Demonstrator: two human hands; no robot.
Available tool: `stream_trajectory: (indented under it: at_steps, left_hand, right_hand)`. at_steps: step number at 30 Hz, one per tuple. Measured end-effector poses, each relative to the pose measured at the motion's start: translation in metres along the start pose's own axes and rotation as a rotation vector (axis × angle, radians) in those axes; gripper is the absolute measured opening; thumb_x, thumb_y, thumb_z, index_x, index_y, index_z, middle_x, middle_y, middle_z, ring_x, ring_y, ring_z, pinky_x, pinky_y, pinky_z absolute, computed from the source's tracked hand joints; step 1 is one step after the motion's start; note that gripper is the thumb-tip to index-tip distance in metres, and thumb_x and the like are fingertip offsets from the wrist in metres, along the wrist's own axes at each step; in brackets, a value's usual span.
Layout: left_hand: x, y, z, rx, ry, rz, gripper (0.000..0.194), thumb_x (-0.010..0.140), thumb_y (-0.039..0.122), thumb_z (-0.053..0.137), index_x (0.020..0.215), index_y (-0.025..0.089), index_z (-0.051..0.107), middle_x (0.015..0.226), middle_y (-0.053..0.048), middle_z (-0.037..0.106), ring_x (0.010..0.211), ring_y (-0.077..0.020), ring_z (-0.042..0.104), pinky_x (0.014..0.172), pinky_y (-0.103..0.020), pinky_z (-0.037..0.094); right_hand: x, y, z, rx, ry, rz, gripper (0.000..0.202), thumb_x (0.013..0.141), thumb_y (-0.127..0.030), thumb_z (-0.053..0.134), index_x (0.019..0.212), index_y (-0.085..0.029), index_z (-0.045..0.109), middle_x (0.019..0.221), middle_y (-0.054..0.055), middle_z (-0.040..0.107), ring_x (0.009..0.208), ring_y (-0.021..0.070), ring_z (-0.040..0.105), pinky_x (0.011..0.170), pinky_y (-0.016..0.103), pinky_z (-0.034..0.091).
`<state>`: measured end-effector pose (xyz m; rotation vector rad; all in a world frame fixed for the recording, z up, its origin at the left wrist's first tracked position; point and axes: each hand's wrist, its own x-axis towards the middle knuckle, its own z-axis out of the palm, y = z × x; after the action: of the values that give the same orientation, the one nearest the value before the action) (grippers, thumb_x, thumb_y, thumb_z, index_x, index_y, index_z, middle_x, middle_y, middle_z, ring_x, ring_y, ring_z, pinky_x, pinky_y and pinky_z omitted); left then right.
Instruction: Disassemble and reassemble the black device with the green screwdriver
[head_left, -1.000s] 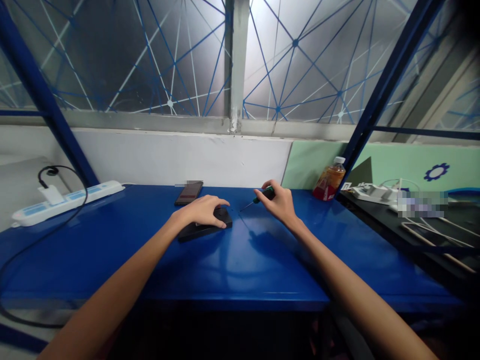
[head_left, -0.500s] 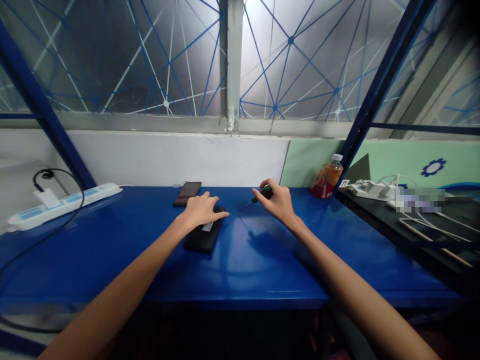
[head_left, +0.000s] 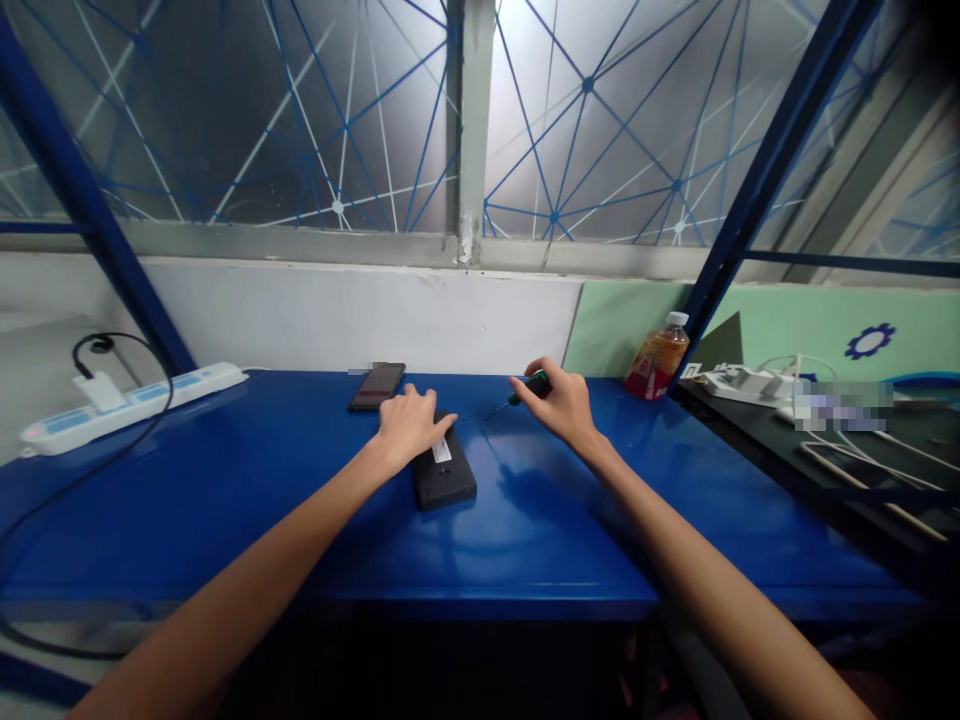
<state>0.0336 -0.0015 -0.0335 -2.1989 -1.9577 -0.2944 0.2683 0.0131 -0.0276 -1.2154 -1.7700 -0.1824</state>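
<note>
A flat black rectangular device (head_left: 448, 484) with a white label lies on the blue table, its near end turned slightly right. My left hand (head_left: 411, 428) grips its far part, thumb along the right side and fingers over the far end, which they partly hide. In my right hand (head_left: 559, 398) is a screwdriver (head_left: 536, 384) with a green and black handle, held between thumb and fingers. Its thin shaft slants down to the left, the tip close to the tabletop. A tiny dark piece (head_left: 463, 418), too small to name, lies between the device and the tip.
A smartphone (head_left: 377, 386) rests behind my left hand. On the left stands a white power strip (head_left: 142, 405) with a plug and black cable. At the back right are a drink bottle (head_left: 658, 358) and a black surface (head_left: 757, 425) carrying chargers and white cables.
The black device has swung round under my left hand, its near end moving to the right. My right hand with the screwdriver has hardly moved.
</note>
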Motion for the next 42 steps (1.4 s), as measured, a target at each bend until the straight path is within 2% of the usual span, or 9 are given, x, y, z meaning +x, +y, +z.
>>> stream_trajectory:
  at_steps: [3,6,10,15,20,25,30,39,42]
  left_hand:
    - [0.004,-0.005,0.006,-0.011,0.167,0.094,0.054,0.089,0.061,0.047,0.100,0.012,0.067,0.113,-0.023,0.058,0.108,-0.0415,0.054,0.079,-0.046,0.046]
    - [0.011,-0.009,0.014,-0.214,0.275,0.255,0.040,0.094,0.049,0.046,0.103,0.017,0.068,0.115,-0.015,0.061,0.108,-0.0307,0.055,0.088,-0.042,0.045]
    - [0.016,-0.012,0.022,-0.472,0.178,0.458,0.034,0.095,0.044,0.047,0.086,0.021,0.071,0.094,-0.007,0.070,0.094,-0.0230,0.061,0.086,-0.036,0.046]
    - [0.017,-0.014,0.025,-0.508,0.141,0.529,0.037,0.094,0.043,0.050,0.073,0.021,0.071,0.087,-0.005,0.072,0.089,-0.0220,0.061,0.083,-0.035,0.046]
    - [0.016,-0.009,0.024,-0.393,0.128,0.494,0.049,0.099,0.042,0.037,0.070,0.021,0.070,0.083,-0.006,0.073,0.092,-0.0230,0.061,0.088,-0.039,0.041]
    - [0.012,-0.005,0.021,-0.136,0.256,0.200,0.066,0.101,0.041,0.022,0.064,0.016,0.071,0.076,-0.014,0.071,0.092,-0.0312,0.059,0.091,-0.053,0.033]
    - [0.013,-0.010,0.020,-0.116,0.127,0.263,0.062,0.102,0.038,0.021,0.072,0.016,0.071,0.082,-0.012,0.071,0.088,-0.0253,0.063,0.081,-0.037,0.041]
    - [0.011,-0.003,0.021,-0.079,0.130,0.204,0.058,0.098,0.044,0.031,0.070,0.016,0.074,0.073,-0.011,0.071,0.076,-0.0254,0.067,0.063,-0.029,0.041]
    - [0.009,-0.001,0.020,-0.205,0.155,0.224,0.041,0.095,0.041,0.042,0.084,0.021,0.075,0.079,-0.006,0.073,0.077,-0.0225,0.067,0.062,-0.027,0.041]
  right_hand:
    - [0.001,0.001,-0.001,0.003,0.014,-0.007,0.030,0.083,-0.051,0.058,0.081,-0.021,0.060,0.051,-0.002,0.054,0.048,0.0147,0.052,0.054,0.024,0.038]
    - [0.001,0.001,-0.002,0.007,0.022,-0.010,0.030,0.083,-0.051,0.058,0.081,-0.021,0.060,0.052,-0.001,0.056,0.049,0.0150,0.053,0.054,0.024,0.038]
    - [0.002,0.001,-0.003,0.011,0.037,-0.008,0.029,0.083,-0.049,0.058,0.082,-0.021,0.061,0.054,0.000,0.060,0.050,0.0150,0.054,0.055,0.024,0.039]
    - [0.003,0.001,-0.004,0.013,0.045,0.000,0.027,0.083,-0.048,0.059,0.082,-0.021,0.061,0.054,0.000,0.060,0.050,0.0153,0.055,0.055,0.025,0.040]
    - [0.003,-0.001,-0.005,0.016,0.050,0.003,0.027,0.083,-0.048,0.059,0.082,-0.021,0.061,0.057,0.002,0.063,0.052,0.0159,0.056,0.057,0.025,0.041]
    - [0.003,-0.003,-0.007,0.000,0.061,-0.013,0.028,0.083,-0.048,0.058,0.082,-0.020,0.061,0.055,0.001,0.061,0.051,0.0157,0.055,0.056,0.025,0.040]
    - [0.003,-0.003,-0.007,-0.001,0.066,-0.019,0.027,0.083,-0.047,0.058,0.082,-0.020,0.061,0.057,0.002,0.063,0.052,0.0158,0.057,0.057,0.025,0.040]
    - [0.004,-0.002,-0.007,0.049,0.118,-0.029,0.027,0.082,-0.047,0.061,0.079,-0.020,0.060,0.053,-0.001,0.059,0.048,0.0136,0.054,0.055,0.024,0.040]
    - [0.004,-0.003,-0.008,0.105,0.134,-0.012,0.027,0.083,-0.046,0.062,0.077,-0.020,0.059,0.054,-0.001,0.060,0.049,0.0131,0.054,0.055,0.024,0.041]
